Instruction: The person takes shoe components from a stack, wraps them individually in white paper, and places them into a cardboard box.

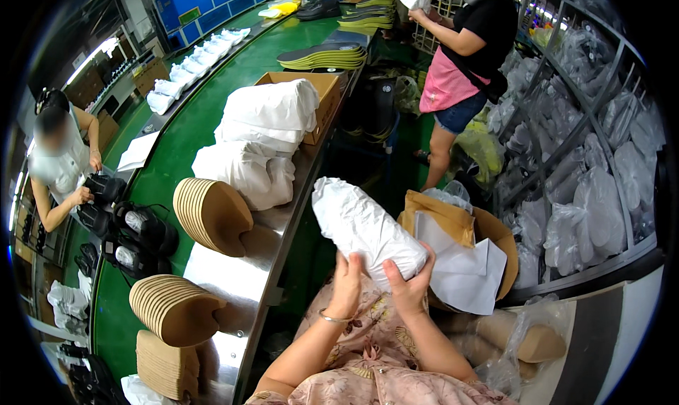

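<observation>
Right — head view, only one on hand. Your left hand (346, 286) and right hand (409, 286) are both clasped on the lower end of a white paper-wrapped bundle (364, 229), long and lumpy, held up over your lap and tilted so its top leans toward your left. L fingers wrap the near-left side, thumb up; R hand cups the underside w/ thumb across the front. A thin bracelet (331, 319) sits on your left wrist. The bundle touches nothing but your hands; it hangs between the metal bench edge and the open cardboard box (495, 239) just to your right, which has white tissue sheets (463, 267) spilling over its near rim.

On the metal bench strip (244, 281) to your left: fanned stacks of tan cardboard inserts (212, 214) near its middle, more of them (173, 307) toward the near end. Further along the strip, a heap of white wrapped bundles (258, 140), partly in a shallow cardboard tray (322, 87).

Green conveyor belt (187, 132) runs beyond the strip. Black shoes (138, 235) sit at its left edge, where a seated person (60, 164) handles one. Insole stacks (325, 55) lie at the far end.

A standing person in a black top and pink apron (463, 51) is well apart, at far right, holding up sthg white. Wire rack w/ bagged items (601, 157) fills the right side.
</observation>
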